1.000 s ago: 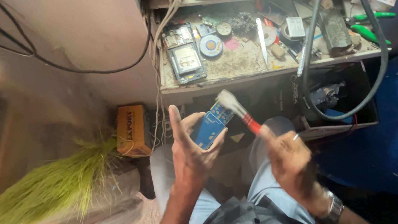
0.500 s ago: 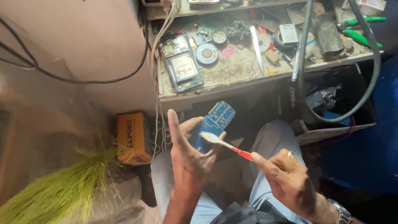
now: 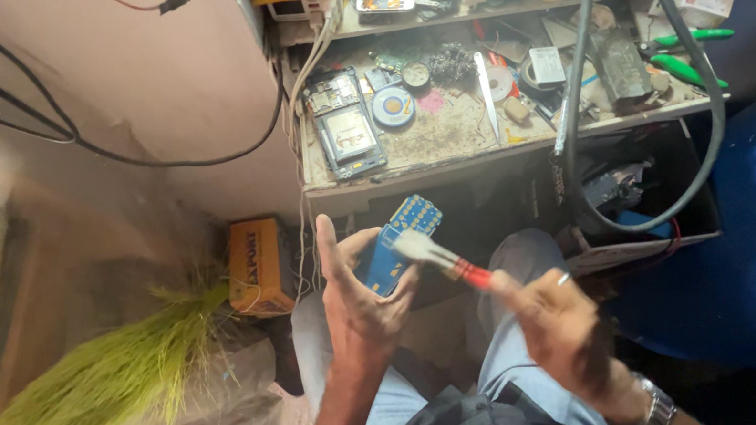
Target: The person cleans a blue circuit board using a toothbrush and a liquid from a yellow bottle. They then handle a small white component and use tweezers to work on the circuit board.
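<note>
My left hand (image 3: 357,300) holds a small blue circuit board (image 3: 398,242) upright over my lap, thumb raised beside it. My right hand (image 3: 553,319) grips a toothbrush (image 3: 436,256) with a red handle and pale bristles; its head rests against the face of the board. Both hands hang below the front edge of a cluttered workbench (image 3: 447,146).
On the bench lie an opened phone (image 3: 347,130), a round blue-and-white tape roll (image 3: 393,105), tweezers (image 3: 485,84) and green-handled pliers (image 3: 686,59). A thick black hose (image 3: 576,102) loops down at the right. An orange box (image 3: 253,266) and a green broom (image 3: 83,393) sit at the left.
The brush has swept back and forth: raised above the board, then down and left across it, now on its middle. The view has shifted slightly down the bench.
</note>
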